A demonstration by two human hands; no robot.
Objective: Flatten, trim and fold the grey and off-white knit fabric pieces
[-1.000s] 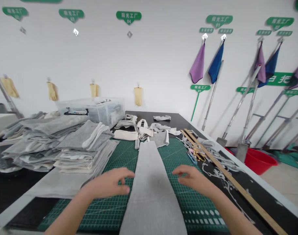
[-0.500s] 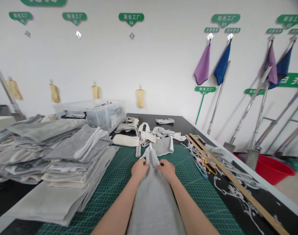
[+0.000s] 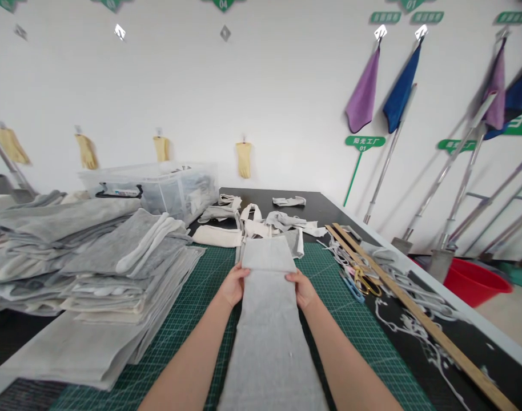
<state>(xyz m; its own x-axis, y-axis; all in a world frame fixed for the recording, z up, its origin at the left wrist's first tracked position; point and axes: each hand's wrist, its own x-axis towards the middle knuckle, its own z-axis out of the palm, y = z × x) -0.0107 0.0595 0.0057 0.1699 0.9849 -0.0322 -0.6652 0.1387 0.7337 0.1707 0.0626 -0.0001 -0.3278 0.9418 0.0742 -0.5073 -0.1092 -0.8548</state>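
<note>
Cloth [image 3: 269,342], grey and long, lies in the middle of the view, between the two hands. Its long axis runs away from the person, from the bottom edge of the view toward the wall. The left hand [image 3: 235,284] is clamped on its left edge, and the right hand [image 3: 302,288] is clamped on its right edge, almost directly opposite. So for the left hand the cloth lies to the right, for the right hand it lies to the left, and I judge that neither hand is nearer to its centre line. On both hands the thumb rests on the upper side; the other fingers are mostly hidden, so I cannot tell how far they reach beneath.

A crossing line is seen on the cloth at the level of the hands, and beyond it a short, flat part reaches toward the scraps [image 3: 282,221]. The longer part is on the person's side. Under the cloth is a green cutting mat [image 3: 213,268], but whether the held part touches it, I cannot tell.

To the left, well apart from the left hand, stands a pile of folded cloths [image 3: 111,262], with a clear plastic box [image 3: 167,197] behind it. To the right, past the right hand, are scissors with golden handles [image 3: 368,282], and a wooden strip [image 3: 419,311] lies slantwise on the black counter [image 3: 304,200], with loose cords [image 3: 434,348] near it.
</note>
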